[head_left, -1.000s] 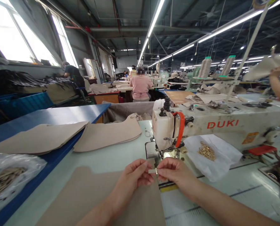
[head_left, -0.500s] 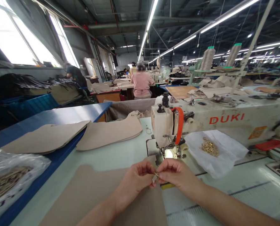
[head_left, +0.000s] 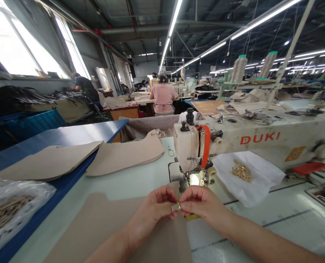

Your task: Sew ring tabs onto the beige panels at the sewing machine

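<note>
Head view: my left hand pinches a small beige strap; my right hand pinches a gold metal piece at its right end, mostly finger-hidden. Strap is above the near fabric panel, itself cut off; sewing machine beyond, needle indistinct.

left hand: 1 | right hand: 1 | strip: 1 | held gold fitting: 1 | sewing machine on pale table: 1 | nearest thread cones: 2 | panel stacks: 2, one at blue table's right edge, one toward pale table's far edge
</note>
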Motion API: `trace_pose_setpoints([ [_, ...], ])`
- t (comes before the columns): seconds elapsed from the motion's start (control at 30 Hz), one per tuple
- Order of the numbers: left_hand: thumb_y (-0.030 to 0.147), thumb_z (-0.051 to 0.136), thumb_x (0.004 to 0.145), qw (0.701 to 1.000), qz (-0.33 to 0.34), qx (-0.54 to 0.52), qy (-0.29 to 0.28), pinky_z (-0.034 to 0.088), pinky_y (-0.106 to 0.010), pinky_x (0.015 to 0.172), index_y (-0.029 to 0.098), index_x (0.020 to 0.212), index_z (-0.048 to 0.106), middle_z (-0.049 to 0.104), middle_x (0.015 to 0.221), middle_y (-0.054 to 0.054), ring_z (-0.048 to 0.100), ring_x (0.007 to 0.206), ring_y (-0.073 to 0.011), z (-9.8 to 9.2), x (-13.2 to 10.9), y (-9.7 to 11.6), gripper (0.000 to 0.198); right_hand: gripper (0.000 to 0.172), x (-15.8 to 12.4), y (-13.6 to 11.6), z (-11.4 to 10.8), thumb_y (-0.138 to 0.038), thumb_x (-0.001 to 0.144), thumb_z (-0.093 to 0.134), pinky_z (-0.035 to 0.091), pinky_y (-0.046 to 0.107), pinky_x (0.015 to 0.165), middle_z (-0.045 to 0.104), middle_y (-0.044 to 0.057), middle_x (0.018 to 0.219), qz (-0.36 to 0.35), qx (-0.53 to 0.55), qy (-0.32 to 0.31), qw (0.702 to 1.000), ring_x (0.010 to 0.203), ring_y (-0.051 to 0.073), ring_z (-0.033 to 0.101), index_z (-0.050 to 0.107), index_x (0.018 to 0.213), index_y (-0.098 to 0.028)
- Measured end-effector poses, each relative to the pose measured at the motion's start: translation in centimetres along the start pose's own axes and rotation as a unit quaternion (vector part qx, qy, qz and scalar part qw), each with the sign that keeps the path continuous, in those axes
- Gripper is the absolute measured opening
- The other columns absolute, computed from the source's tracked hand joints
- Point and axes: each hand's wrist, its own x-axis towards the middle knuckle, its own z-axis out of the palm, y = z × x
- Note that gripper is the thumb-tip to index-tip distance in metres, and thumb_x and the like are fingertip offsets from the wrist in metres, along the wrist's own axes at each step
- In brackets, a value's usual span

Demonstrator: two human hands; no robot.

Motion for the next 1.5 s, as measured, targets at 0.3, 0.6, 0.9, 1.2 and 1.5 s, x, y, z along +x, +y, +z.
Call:
trace_pose_setpoints([
  [0.3,0.007,0.053,0.056,0.981,0.084,0.174,0.007,0.035,-0.022,0.055,0.018,0.069,0.052,0.054,0.065,0.003,0.05,0.062,-0.0118,-0.6,0.3,-0.9,0.017,0.027,-1.2,-0.5,1.4,-0.02,0.064,0.074,0.038,0.022,0.057,0.053,-0.005,0.068,-0.058,-0.117,0.014,0.991,0.06,0.01,0.048,0.052,0.078,-0.02],
  [0.6,0.007,0.048,0.064,0.959,0.151,0.236,0.052,0.039,-0.021,0.055,0.02,0.073,0.049,0.051,0.066,0.005,0.049,0.061,-0.0115,-0.3,-0.2,-0.9,0.016,0.008,-1.2,-0.4,0.9,-0.01,0.07,0.056,0.039,0.021,0.054,0.055,-0.003,0.065,-0.133,-0.19,0.062,0.971,0.058,0.011,0.049,0.056,0.065,-0.018],
  [0.9,0.011,0.051,0.073,0.909,0.261,0.301,0.123,0.048,-0.022,0.065,0.022,0.08,0.054,0.058,0.072,0.004,0.058,0.067,-0.0125,0.4,-0.9,-1.5,0.014,0.013,-0.8,-0.1,1.3,-0.006,0.065,0.052,0.042,0.018,0.057,0.061,-0.001,0.066,-0.266,-0.231,0.15,0.924,0.061,0.011,0.056,0.052,0.061,-0.018],
  [1.2,0.031,0.058,0.079,0.943,0.151,0.29,0.069,0.049,-0.021,0.066,0.02,0.078,0.069,0.072,0.076,-0.001,0.065,0.073,-0.0163,0.1,-0.3,-1.8,0.015,0.013,-0.8,0.1,1.1,-0.006,0.066,0.056,0.042,0.019,0.06,0.062,0.0,0.067,-0.279,-0.264,0.144,0.912,0.064,0.012,0.058,0.053,0.06,-0.018],
  [1.5,0.033,0.055,0.082,0.911,0.172,0.358,0.114,0.044,-0.018,0.06,0.022,0.074,0.068,0.067,0.066,0.004,0.06,0.063,-0.0131,0.5,-1.0,-1.1,0.019,0.008,-1.1,0.0,0.8,-0.012,0.073,0.057,0.043,0.02,0.057,0.061,-0.002,0.066,-0.17,-0.2,0.115,0.958,0.061,0.012,0.056,0.061,0.072,-0.018],
])
